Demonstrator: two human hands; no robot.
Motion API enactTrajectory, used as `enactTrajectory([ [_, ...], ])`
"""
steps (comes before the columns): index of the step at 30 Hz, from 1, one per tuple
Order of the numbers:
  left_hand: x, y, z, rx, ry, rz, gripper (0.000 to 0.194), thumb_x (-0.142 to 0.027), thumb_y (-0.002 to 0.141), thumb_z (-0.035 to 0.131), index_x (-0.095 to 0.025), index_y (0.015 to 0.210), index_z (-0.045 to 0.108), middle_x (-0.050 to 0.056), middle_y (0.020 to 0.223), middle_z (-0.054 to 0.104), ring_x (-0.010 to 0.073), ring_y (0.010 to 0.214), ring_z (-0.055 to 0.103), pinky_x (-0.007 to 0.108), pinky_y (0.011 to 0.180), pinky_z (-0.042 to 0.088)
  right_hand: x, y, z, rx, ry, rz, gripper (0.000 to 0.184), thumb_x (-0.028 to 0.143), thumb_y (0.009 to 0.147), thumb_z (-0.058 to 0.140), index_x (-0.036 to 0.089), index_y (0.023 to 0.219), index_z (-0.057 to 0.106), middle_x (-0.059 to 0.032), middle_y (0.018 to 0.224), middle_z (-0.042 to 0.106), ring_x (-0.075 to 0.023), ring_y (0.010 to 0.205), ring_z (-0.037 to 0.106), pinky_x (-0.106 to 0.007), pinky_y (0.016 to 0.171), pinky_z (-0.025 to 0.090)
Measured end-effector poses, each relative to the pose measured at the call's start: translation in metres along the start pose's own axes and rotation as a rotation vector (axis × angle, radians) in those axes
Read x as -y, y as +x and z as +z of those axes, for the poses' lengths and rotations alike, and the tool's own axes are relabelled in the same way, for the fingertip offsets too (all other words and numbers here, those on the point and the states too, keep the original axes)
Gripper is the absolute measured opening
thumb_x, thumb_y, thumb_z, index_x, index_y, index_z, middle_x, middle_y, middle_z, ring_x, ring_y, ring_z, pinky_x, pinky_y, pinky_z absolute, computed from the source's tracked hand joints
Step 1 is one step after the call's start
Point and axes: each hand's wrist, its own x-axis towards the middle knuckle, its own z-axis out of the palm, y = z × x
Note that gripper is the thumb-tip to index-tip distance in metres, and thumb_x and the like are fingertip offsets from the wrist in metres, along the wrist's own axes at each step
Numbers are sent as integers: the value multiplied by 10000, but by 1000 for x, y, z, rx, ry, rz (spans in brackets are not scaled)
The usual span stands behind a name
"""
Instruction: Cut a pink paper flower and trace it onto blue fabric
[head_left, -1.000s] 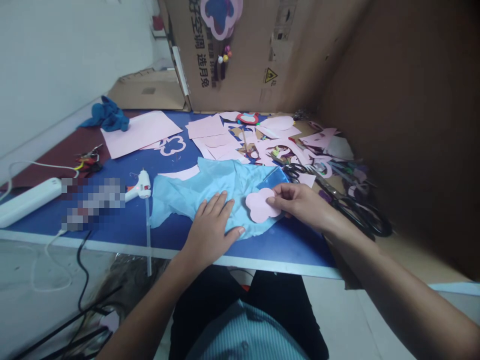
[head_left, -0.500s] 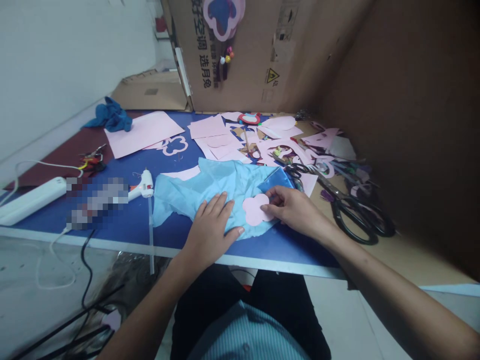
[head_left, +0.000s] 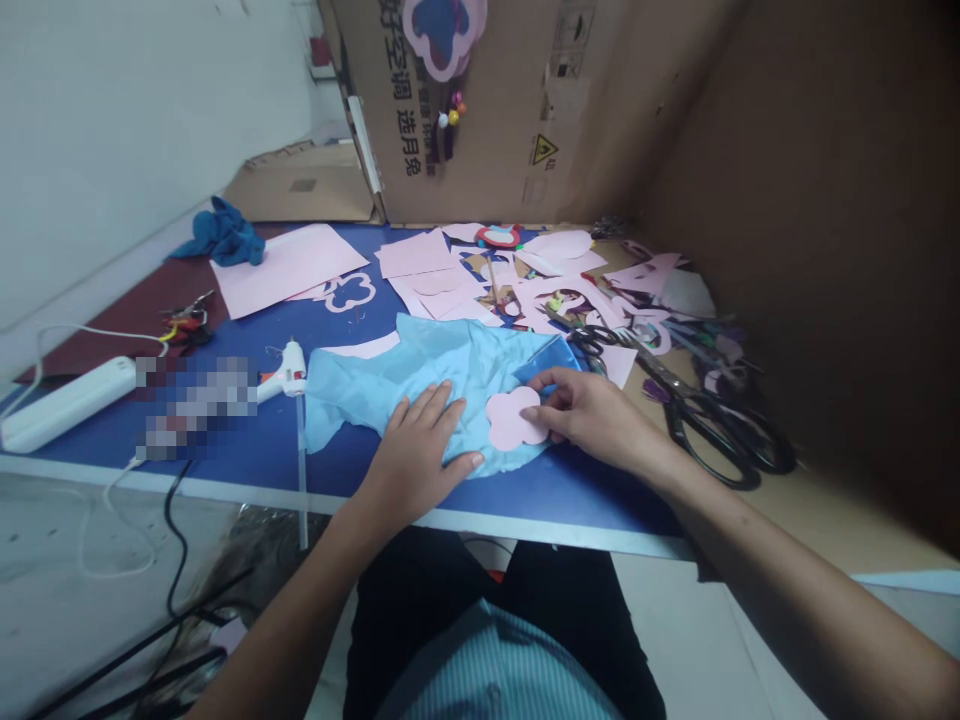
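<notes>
My left hand [head_left: 420, 450] lies flat on a crumpled light blue cloth [head_left: 390, 390], fingers spread and holding nothing. My right hand [head_left: 589, 415] has its fingertips on the edge of a pink paper flower shape [head_left: 510, 420], which rests on the cloth. Just behind the fingers, a shinier, darker blue piece [head_left: 547, 360] lies over the cloth's far side. Black-handled scissors [head_left: 712, 435] lie to the right of my right hand.
The blue tabletop [head_left: 480, 505] holds pink paper scraps, a pink sheet [head_left: 289, 270], a white glue gun [head_left: 289, 368] and a white power strip [head_left: 67, 405]. A pixelated patch hides part of the table. Cardboard walls stand behind and to the right.
My right hand and the pink flower have shifted slightly left across the cloth. My left hand stays on the cloth, and the scissors appear to have turned slightly.
</notes>
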Motion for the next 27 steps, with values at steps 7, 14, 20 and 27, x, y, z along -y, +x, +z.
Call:
enactTrajectory([
  [7, 5, 4, -2, 22, -24, 6, 666, -481, 993, 633, -167, 1565, 505, 205, 1719, 383, 389, 1601, 344, 673, 1268, 291, 1, 1, 6, 121, 180, -62, 219, 396, 897, 763, 238, 1024, 681, 48, 627, 677, -170, 551, 629, -287, 544, 445],
  [14, 4, 3, -3, 19, -32, 9, 640, -462, 994, 630, -180, 1557, 513, 199, 1719, 386, 390, 1600, 345, 670, 1267, 298, -1, -1, 9, -26, -162, -99, 235, 315, 901, 757, 231, 1120, 747, -6, 809, 766, -196, 694, 693, -316, 647, 460],
  [20, 4, 2, -4, 26, -22, 5, 645, -451, 995, 636, -170, 1562, 508, 206, 1717, 387, 393, 1600, 346, 674, 1260, 310, -3, -1, 12, -38, -182, -105, 246, 315, 900, 766, 228, 1130, 752, 1, 820, 749, -185, 691, 670, -315, 643, 451],
  [27, -10, 0, -15, -49, -17, 70, 535, -409, 1027, 592, -179, 1508, 562, 182, 1698, 431, 369, 1592, 371, 634, 1273, 321, -6, 1, 15, -47, -190, -104, 261, 308, 897, 769, 230, 1145, 750, -7, 826, 748, -191, 698, 670, -314, 639, 447],
])
